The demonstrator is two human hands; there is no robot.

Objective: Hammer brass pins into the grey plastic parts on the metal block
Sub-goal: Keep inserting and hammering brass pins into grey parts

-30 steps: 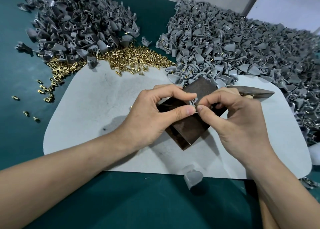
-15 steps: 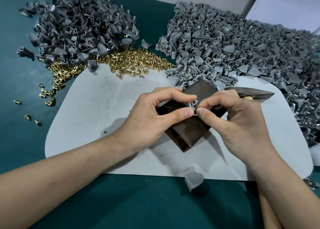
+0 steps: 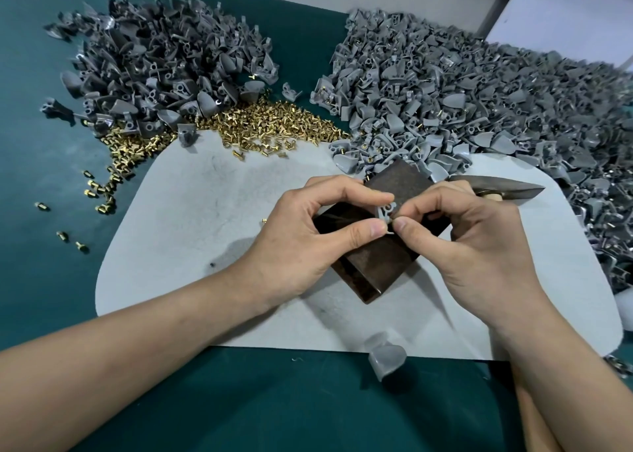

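My left hand (image 3: 308, 242) grip pinches the small grey plastic part (image 3: 386, 211) atop the dark rectangular metal block (image 3: 399, 183); my right hand (image 3: 474, 246) grip pinches its other edge.

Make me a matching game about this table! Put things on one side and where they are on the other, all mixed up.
Things
1. pins
2. block
3. hammer
4. lone grey part

Places
A. at the near edge of the mat
B. sticking out behind the right hand
C. between the left grey pile and the right grey pile
D. under the left hand and the right hand

Pairs: 1-C, 2-D, 3-B, 4-A
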